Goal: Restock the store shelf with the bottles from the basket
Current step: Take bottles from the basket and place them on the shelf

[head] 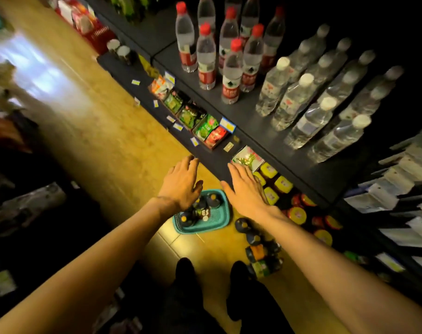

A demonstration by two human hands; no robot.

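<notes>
A teal basket (219, 219) stands on the wooden floor in front of the dark shelf (231, 109). Inside it are several dark bottles (200, 210) with dark caps. My left hand (182, 183) hovers above the basket's left side, fingers straight and spread, holding nothing. My right hand (246, 186) hovers above its right edge, also flat and empty. More dark bottles (255, 239) stand on the floor to the right of the basket, by the lowest shelf. My feet show below.
Red-capped water bottles (230, 73) and white-capped water bottles (301, 100) fill the upper shelf. Snack packets (193, 114) and yellow-lidded jars (277, 184) line the lower shelves. A red basket (96, 34) stands further along the aisle. Blurred goods sit on the left.
</notes>
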